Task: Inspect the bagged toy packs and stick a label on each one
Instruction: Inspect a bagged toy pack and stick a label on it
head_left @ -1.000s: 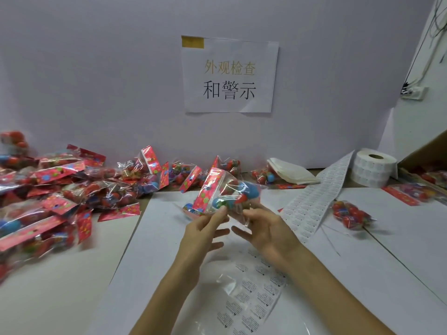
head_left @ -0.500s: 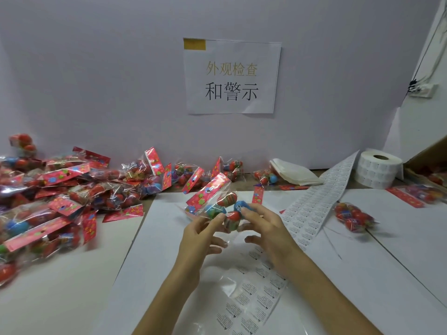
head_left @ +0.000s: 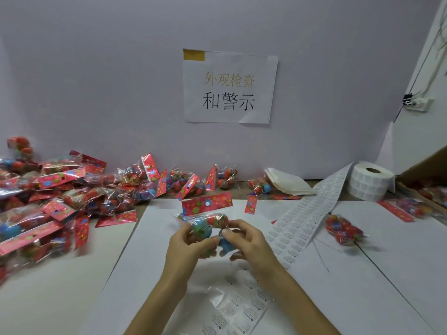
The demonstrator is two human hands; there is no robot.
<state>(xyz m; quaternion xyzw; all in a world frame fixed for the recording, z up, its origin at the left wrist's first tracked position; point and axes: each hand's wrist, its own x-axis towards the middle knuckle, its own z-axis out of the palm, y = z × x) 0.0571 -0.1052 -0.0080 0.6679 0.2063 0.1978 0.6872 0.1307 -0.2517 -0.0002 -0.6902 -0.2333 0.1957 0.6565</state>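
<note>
I am holding one toy pack [head_left: 208, 222] above the white sheet [head_left: 150, 250] at the middle of the table, my left hand [head_left: 187, 247] gripping its near left side and my right hand [head_left: 244, 240] pinching the bag at its right end. The pack is lying crosswise, its long axis running left to right, with the red flowered header card [head_left: 206, 203] turned away from me, toward the wall. A heap of packs [head_left: 60, 201] is lying to my left. The label strip [head_left: 307, 213] is trailing down from the roll [head_left: 371, 182] on my right, beside a single pack [head_left: 342, 229].
</note>
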